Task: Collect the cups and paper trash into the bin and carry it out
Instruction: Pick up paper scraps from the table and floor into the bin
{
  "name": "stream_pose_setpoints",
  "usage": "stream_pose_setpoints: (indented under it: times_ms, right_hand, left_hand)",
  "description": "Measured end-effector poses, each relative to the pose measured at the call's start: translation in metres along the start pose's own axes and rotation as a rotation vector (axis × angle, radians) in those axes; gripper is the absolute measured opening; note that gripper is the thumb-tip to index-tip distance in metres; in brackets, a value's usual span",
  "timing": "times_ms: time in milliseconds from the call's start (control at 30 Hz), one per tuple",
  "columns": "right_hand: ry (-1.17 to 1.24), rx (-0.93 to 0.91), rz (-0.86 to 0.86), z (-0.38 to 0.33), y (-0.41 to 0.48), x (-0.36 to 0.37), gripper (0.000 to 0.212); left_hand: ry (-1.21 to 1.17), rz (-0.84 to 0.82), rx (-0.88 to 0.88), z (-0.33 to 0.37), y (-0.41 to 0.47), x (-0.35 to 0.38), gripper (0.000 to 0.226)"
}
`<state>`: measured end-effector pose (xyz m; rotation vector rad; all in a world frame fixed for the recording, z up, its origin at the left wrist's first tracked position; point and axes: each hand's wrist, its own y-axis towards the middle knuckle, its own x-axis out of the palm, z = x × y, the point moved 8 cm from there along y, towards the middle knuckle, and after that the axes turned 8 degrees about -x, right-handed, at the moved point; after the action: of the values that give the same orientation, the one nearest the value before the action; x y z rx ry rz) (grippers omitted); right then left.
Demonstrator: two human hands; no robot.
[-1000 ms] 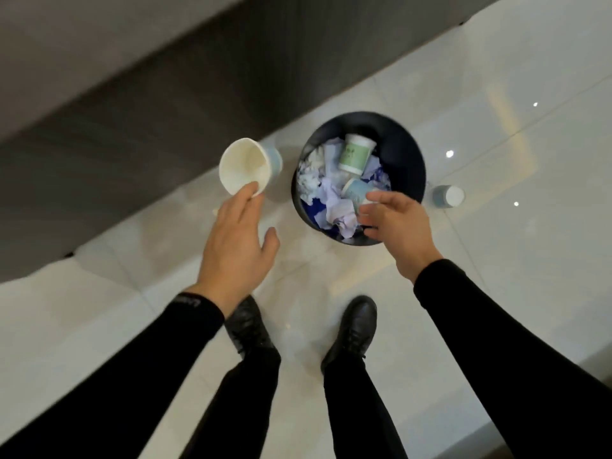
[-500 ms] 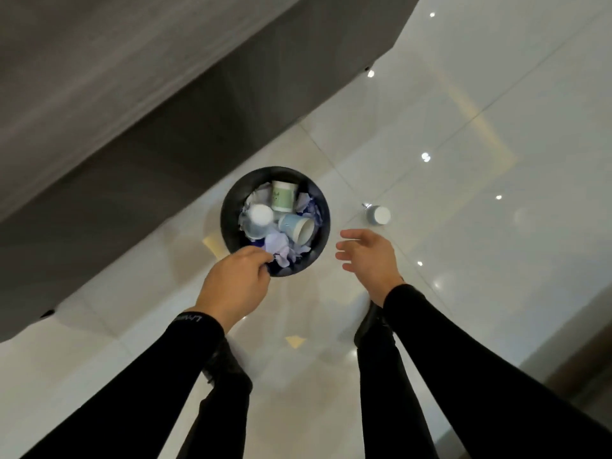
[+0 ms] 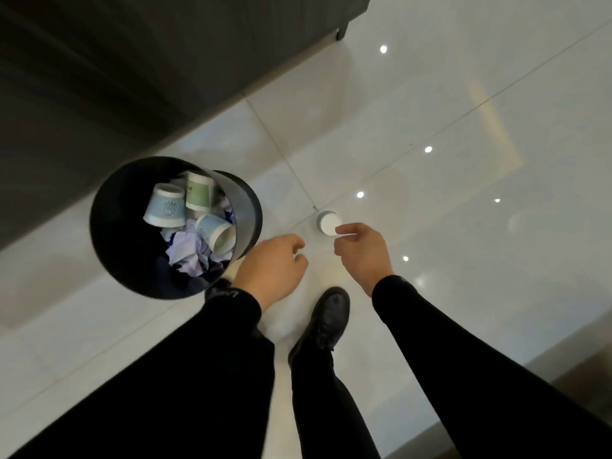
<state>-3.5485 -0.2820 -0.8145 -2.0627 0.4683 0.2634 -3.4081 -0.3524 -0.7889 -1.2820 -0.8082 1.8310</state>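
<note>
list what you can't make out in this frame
Head view: whether the right hand touches the floor cup; its fingers overlap the cup's edge.
Head view: the bottom of the bin, buried under cups and crumpled paper.
Head view: the prints on those cups, too small and blurred.

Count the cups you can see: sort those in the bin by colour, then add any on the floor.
Blue cups in the bin: 2
Green cups in the bin: 1
Cups on the floor: 1
Total: 4
</note>
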Motion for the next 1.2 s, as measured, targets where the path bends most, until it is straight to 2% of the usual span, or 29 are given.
stream_pose_setpoints:
  times_ms: [167,400,533,667,767,833,933,1100,1200]
  right_hand:
    - [-0.099,-0.026,0.080,0.043,0.065,0.020,0.036]
    - [-0.360,-0.106,0.114,0.084,0.138,0.068,0.080]
    - [-0.440,-0.158,0.143,0.088,0.153,0.072,0.065]
    - [-0.242,-0.201,0.277,0.056,0.121,0.049,0.052]
    - [-0.105,-0.335,0.310,-0.005,0.068,0.034,0.052]
    - [-0.043,-0.426,0.260,-0.052,0.026,0.036,0.051]
    - [0.001,-0.521,0.094,-0.110,-0.026,0.059,0.051]
    - [-0.139,-0.584,-0.168,-0.162,-0.071,0.125,0.062]
    - [-0.185,-0.505,-0.325,-0.160,-0.076,0.156,0.079]
  left_hand:
    - [-0.021,0.027,-0.032,-0.032,0.044,0.042,0.039]
    - [-0.098,0.105,0.002,-0.053,0.096,0.072,0.041]
    - [-0.109,0.118,0.026,-0.059,0.098,0.071,0.040]
    - [-0.091,0.108,0.065,-0.057,0.075,0.056,0.038]
    - [-0.082,0.103,0.047,-0.059,0.044,0.035,0.035]
    - [-0.072,0.064,0.013,-0.065,0.021,0.022,0.033]
    - [-0.053,0.043,-0.015,-0.080,-0.015,-0.003,0.030]
    - [-0.185,0.473,0.048,-0.106,-0.073,-0.100,0.022]
    - [-0.241,0.666,-0.060,-0.144,-0.086,-0.155,0.021]
